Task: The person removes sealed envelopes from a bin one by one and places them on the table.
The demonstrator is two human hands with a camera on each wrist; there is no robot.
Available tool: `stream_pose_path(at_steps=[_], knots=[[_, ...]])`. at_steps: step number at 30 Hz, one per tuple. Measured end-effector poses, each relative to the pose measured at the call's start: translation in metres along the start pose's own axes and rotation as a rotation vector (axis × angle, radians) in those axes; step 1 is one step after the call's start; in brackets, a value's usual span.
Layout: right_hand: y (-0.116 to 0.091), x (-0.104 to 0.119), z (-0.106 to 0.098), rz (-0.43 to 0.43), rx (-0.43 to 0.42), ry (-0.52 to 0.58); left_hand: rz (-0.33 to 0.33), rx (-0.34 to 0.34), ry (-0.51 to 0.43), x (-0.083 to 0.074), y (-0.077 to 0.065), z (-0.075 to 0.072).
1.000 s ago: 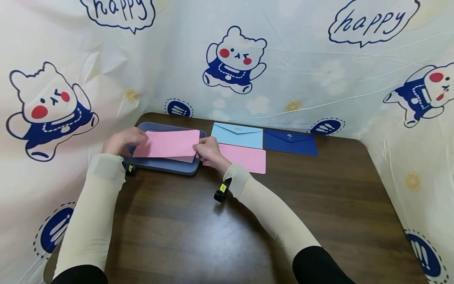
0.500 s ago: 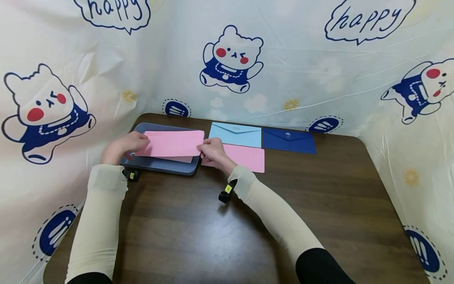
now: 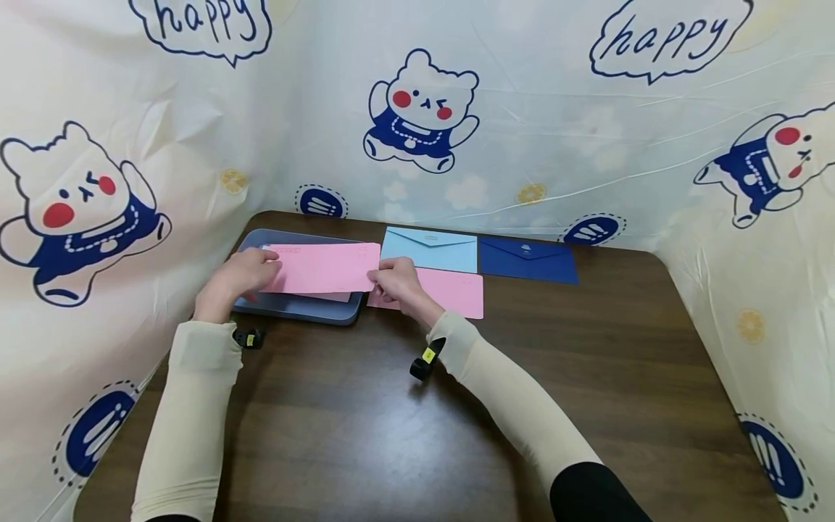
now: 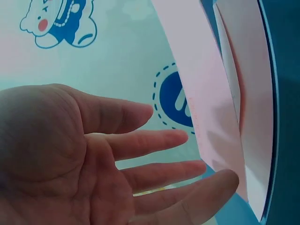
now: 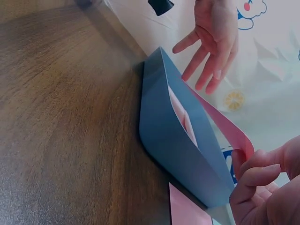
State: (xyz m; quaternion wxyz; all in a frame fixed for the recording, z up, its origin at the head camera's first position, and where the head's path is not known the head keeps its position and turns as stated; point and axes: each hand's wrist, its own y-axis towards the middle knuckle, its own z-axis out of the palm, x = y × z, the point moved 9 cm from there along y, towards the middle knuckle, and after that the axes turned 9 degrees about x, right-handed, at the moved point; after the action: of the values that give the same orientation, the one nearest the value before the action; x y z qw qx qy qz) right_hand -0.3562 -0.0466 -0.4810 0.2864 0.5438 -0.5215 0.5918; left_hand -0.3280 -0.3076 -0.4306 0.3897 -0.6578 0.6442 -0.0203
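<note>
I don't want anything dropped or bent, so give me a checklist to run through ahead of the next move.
1. Right hand pinches the right end of the held pink envelope: ok.
2. Left hand grips the other end: not ok; its fingers are extended, not closed.
3. Left fingers touch that envelope: cannot tell.
4. Held pink envelope sits within the tray outline: not ok; in the head view its right end reaches past the rim.
5. Number of papers inside the tray: cannot tell; the held envelope covers part.
6. Light blue envelope and dark blue envelope lie flat, side by side: ok.
</note>
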Motion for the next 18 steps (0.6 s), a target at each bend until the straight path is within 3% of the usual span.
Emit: stream_pose_path(at_steps=[8,14,18], knots=[[-0.005,-0.006,-0.009,0.005,-0.002,0.008,0.043,-0.024,0.015,-0.021,-0.001,0.011],[-0.008,-0.012,-0.018,0.003,-0.003,0.037,0.078,-0.011,0.020,-0.045,-0.001,0.022],[-0.012,-0.015,-0.020,0.000,0.003,0.045,0.090,-0.004,0.030,-0.052,-0.002,0.032]])
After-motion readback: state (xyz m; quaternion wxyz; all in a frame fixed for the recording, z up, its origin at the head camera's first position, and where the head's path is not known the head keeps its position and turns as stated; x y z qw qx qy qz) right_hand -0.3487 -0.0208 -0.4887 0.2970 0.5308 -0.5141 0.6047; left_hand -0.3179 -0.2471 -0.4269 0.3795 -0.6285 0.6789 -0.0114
